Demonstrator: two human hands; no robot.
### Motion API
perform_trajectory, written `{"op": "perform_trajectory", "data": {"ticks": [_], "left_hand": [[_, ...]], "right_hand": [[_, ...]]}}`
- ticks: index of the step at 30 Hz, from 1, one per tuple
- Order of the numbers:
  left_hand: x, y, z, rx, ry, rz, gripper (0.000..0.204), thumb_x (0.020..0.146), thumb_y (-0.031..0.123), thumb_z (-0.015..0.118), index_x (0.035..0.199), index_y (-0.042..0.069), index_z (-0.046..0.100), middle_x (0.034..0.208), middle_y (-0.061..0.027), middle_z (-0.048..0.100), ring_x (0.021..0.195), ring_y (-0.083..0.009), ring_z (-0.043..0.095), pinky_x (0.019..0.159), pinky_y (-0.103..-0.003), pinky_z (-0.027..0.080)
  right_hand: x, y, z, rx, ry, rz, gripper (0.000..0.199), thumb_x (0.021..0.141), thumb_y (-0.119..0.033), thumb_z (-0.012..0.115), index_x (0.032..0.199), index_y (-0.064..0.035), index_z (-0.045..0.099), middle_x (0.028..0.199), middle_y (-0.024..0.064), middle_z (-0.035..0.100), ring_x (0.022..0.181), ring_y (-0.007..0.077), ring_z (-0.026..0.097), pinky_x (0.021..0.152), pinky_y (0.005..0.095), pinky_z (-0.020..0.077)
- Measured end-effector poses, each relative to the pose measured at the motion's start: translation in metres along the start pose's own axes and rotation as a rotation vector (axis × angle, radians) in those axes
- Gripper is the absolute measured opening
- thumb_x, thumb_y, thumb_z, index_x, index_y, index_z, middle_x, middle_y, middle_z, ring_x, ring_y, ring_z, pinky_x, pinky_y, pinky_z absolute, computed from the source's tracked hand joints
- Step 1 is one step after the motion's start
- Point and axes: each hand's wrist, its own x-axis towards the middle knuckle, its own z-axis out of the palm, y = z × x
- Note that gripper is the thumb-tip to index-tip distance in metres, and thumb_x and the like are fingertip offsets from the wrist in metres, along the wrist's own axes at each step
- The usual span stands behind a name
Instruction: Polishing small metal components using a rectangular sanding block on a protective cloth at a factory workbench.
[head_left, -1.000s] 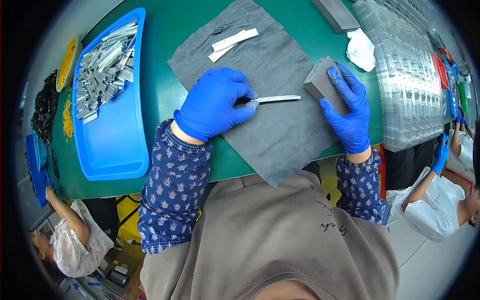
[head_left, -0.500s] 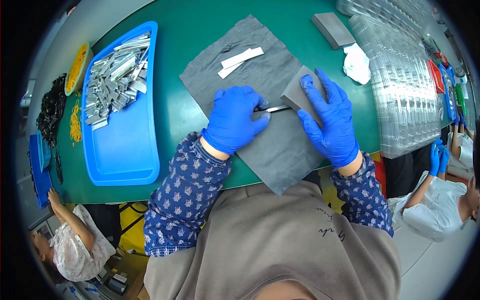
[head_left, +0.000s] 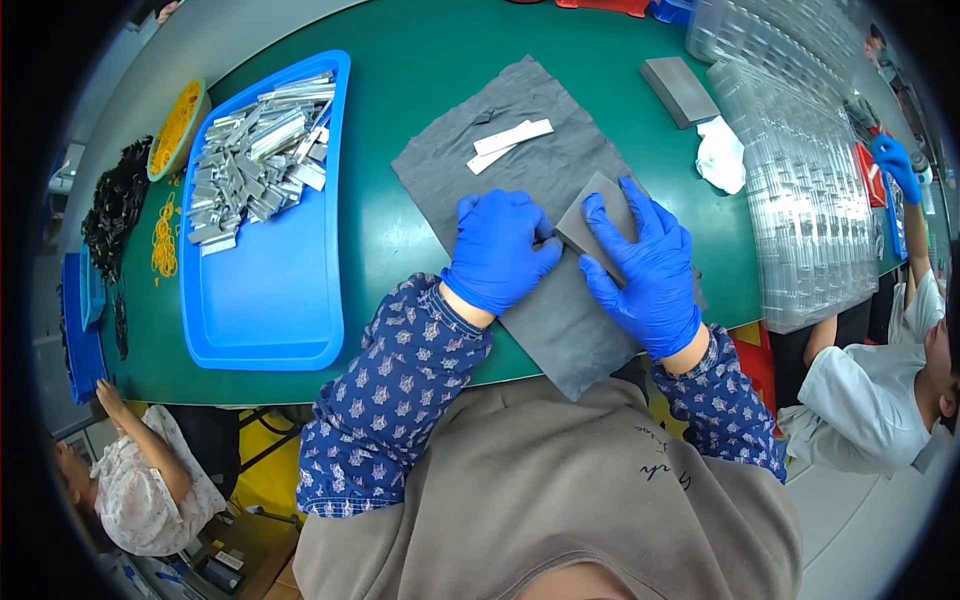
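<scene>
Both my hands wear blue gloves over a dark, wrinkled cloth (head_left: 560, 345). My left hand (head_left: 500, 250) is closed, its finger and thumb pinched beside the near-left edge of a grey block (head_left: 588, 212). A thin metal strip showed in that pinch a moment ago; now fingers and block hide nearly all of it. Spread over the top and right side of the block, my right hand (head_left: 650, 275) grips it, pressed down on the cloth. Farther up the cloth lie two pale flat strips (head_left: 515, 138), one crossing the other.
To the left, a blue tray (head_left: 265, 325) holds a heap of metal strips (head_left: 265, 150). Beyond it are a bowl of yellow bands (head_left: 178, 125) and a black tangle (head_left: 120, 200). On the right are another grey block (head_left: 680, 90), crumpled white material (head_left: 720, 155) and clear plastic trays (head_left: 810, 200). Co-workers sit both sides.
The view has shifted slightly. My hands have come closer together, the block now meeting my left fingertips and covering the strip that showed between them. A co-worker at right has raised a gloved hand.
</scene>
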Motion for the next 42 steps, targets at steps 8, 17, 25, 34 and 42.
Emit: {"op": "perform_trajectory", "data": {"ticks": [8,17,25,34,42], "left_hand": [[0.005,0.0,-0.002,-0.014,-0.013,-0.028,0.014,0.07,0.027,0.068,0.067,0.015,0.064,0.076,-0.0033,0.059,0.083,-0.024,0.056,0.083,-0.043,0.033],[0.002,0.001,0.001,0.001,-0.02,-0.026,0.014,0.07,0.028,0.067,0.066,0.015,0.063,0.076,-0.0042,0.058,0.083,-0.0251,0.056,0.083,-0.044,0.034],[0.001,0.0,0.001,0.006,0.009,-0.006,0.014,0.07,0.027,0.066,0.066,0.015,0.062,0.076,-0.004,0.058,0.083,-0.0249,0.055,0.083,-0.044,0.034],[-0.001,-0.002,0.003,0.015,0.028,0.022,0.015,0.07,0.028,0.067,0.067,0.015,0.061,0.077,-0.0037,0.057,0.084,-0.0248,0.054,0.082,-0.044,0.033],[0.0,-0.002,0.002,0.037,0.025,0.042,0.013,0.071,0.026,0.068,0.068,0.014,0.061,0.076,-0.0021,0.057,0.081,-0.0238,0.054,0.081,-0.041,0.033]], "right_hand": [[0.008,0.023,0.011,-0.049,0.13,0.0,0.058,0.077,-0.031,0.068,0.133,-0.0203,0.055,0.133,0.0219,0.048,0.111,0.0371,0.051,0.089,0.0457,0.0407],[0.018,0.048,-0.002,-0.067,0.114,0.087,0.056,0.073,-0.021,0.07,0.128,-0.0154,0.059,0.127,0.0256,0.052,0.104,0.0409,0.057,0.088,0.0459,0.0469],[0.019,0.034,-0.002,-0.082,0.109,0.007,0.058,0.073,-0.021,0.072,0.13,-0.0168,0.058,0.125,0.0261,0.053,0.1,0.0399,0.057,0.086,0.0444,0.047],[0.017,0.018,0.004,-0.116,0.107,-0.049,0.058,0.076,-0.028,0.07,0.131,-0.0167,0.056,0.125,0.0247,0.053,0.101,0.0394,0.055,0.086,0.0455,0.0456],[0.014,-0.01,0.01,-0.179,0.081,0.044,0.057,0.075,-0.028,0.071,0.129,-0.017,0.058,0.124,0.0254,0.054,0.099,0.0397,0.057,0.085,0.0464,0.0464]]}}
